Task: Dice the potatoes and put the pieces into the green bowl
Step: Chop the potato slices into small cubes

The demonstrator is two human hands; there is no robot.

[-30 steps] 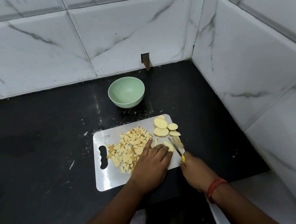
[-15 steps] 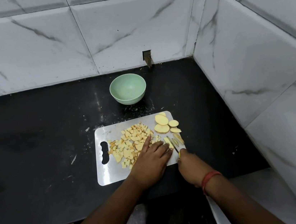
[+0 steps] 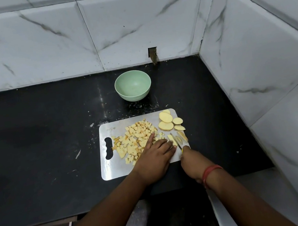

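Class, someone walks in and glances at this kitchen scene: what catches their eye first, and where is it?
The pale heap of diced potato on the steel cutting board stands out against the black counter. At the board's right end, the left hand steadies potato strips while the right hand works a knife. Behind the board sits an empty green bowl.

The cutting board [image 3: 117, 166] looks like brushed metal with a dull silvery sheen. It lies on a black stone-like surface [image 3: 35, 146], glossy and speckled with pale crumbs. Behind the board, the green bowl [image 3: 133, 86] is matt and smooth. The wall tiles [image 3: 133, 25] are glossy, marble-veined white.
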